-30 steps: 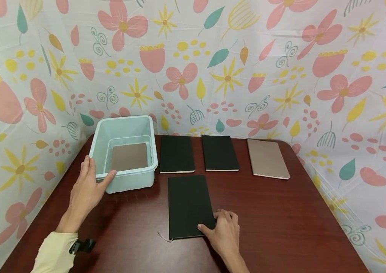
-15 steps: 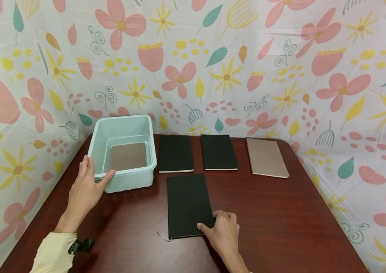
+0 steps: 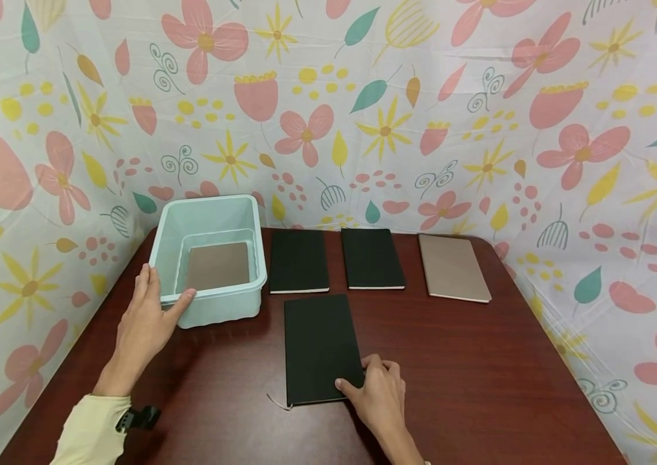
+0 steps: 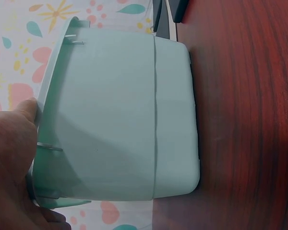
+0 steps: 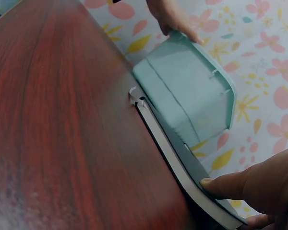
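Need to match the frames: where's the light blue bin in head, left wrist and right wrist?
Head: left of centre, open top showing; light blue bin.
Left wrist: large, across the left and middle of the picture, seen from outside, rim toward the left edge.
Right wrist: upper right of centre, slanted in the picture, outer wall showing.
Shared landmark: the left hand at the bin's rim, visible in all three.

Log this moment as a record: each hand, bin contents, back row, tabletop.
Left hand: holds near-left corner of pale blue-green plastic bin
Right hand: pinches near-right corner of front black rectangular notebook
Bin contents: taupe rectangular notebook, lying flat
Back row: left black notebook, middle black notebook, right taupe notebook
Tabletop: reddish-brown, wood-grained
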Available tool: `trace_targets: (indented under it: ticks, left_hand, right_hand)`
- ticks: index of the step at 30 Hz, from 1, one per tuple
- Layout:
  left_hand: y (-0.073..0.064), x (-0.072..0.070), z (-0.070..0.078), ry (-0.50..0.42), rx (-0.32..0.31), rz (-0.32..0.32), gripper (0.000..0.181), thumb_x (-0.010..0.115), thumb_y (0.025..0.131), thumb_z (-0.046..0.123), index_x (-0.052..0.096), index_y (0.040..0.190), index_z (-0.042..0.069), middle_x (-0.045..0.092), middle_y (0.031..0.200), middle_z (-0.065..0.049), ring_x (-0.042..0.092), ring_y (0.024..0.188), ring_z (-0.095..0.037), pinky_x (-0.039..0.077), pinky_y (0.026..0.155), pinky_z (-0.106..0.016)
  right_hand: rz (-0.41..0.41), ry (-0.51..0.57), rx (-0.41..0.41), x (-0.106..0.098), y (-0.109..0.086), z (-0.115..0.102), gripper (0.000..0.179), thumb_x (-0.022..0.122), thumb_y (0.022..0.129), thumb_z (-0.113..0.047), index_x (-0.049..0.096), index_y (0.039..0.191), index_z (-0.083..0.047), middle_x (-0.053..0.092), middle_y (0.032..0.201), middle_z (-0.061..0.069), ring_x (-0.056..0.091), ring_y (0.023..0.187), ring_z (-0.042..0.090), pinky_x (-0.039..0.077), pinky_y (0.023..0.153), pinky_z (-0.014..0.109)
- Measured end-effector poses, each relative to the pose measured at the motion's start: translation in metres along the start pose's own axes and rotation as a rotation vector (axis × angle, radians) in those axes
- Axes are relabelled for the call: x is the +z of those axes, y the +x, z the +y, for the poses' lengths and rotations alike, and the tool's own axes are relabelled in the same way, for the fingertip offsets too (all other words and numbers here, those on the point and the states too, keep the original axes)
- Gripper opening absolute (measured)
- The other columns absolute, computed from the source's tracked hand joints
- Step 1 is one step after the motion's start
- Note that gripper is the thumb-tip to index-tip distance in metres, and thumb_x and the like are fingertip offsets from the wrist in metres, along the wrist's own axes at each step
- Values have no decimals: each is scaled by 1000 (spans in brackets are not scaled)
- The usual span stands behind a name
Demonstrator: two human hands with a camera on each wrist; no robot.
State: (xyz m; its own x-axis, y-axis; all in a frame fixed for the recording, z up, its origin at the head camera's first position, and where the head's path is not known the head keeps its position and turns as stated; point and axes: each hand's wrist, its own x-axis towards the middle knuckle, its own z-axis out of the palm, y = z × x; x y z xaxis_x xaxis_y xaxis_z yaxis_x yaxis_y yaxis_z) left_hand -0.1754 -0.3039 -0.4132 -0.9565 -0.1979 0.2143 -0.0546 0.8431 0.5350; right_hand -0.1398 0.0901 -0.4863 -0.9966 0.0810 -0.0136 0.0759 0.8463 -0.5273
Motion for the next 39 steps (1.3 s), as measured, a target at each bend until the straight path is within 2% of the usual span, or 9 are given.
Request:
trace_targets:
  ticks: [6,10,15,19,24,27,30,34,39]
  left_hand:
    - [1,2,-2,-3,-9,-7,97,46,92,62,1,152,-1,-7,160,-13,11,142,-45,26,94,-72]
    - [0,4,-2,-6,-8,-7,97,46,92,62,2,152,-1,-7,160,-12,9,142,-44,26,94,-72]
    - [0,4,-2,-6,-2,-2,96,46,92,61,2,152,0,-6,160,-13,13,141,-46,27,94,-72]
    - [1,4,-2,-6,2,0,96,47,92,61,3,152,0,-5,160,-15,17,139,-48,27,95,-71]
    - [1,4,-1,-4,3,3,96,47,92,61,4,152,-1,-4,159,-15,18,139,-48,28,94,-71]
    - [1,3,-2,-3,0,2,96,47,92,61,4,152,-1,-5,159,-15,17,139,-48,27,94,-71]
    - [0,3,-2,-8,-3,1,96,47,92,61,4,152,-1,-5,159,-15,17,139,-48,27,94,-72]
    - [1,2,-3,-8,-2,4,96,47,92,61,3,152,0,-5,160,-15,18,139,-49,27,94,-72]
    - [2,2,-3,-1,-3,2,96,46,92,61,3,152,0,-5,160,-14,20,138,-49,28,94,-71]
  right_hand:
    - [-30,28,-26,1,2,2,72,83,72,-38,55,128,-3,66,101,9,45,116,30,43,88,48]
    - [-83,42,-62,0,2,3,82,80,76,-35,44,142,-2,59,101,8,44,113,32,43,84,45]
    - [-90,83,-66,-3,1,1,79,76,81,-36,41,145,-7,51,96,6,47,84,21,37,65,31]
    - [-83,138,-53,-5,2,-1,78,75,83,-35,39,147,-10,50,98,6,39,63,14,32,55,27]
    - [-53,215,-58,-7,4,1,73,75,83,-30,42,146,-16,55,104,7,53,83,19,42,64,33]
    - [-39,292,-44,-7,5,3,69,75,83,-27,45,145,-21,58,106,7,57,96,23,47,70,37]
    - [-34,408,-14,-6,6,4,66,76,83,-23,48,142,-24,58,104,6,60,90,21,50,67,34]
    - [-44,624,30,-4,7,5,62,75,83,-15,52,139,-24,55,103,12,62,81,20,54,62,29]
    - [-93,928,57,0,8,6,60,71,84,-1,52,139,-16,49,111,24,68,82,31,57,66,36]
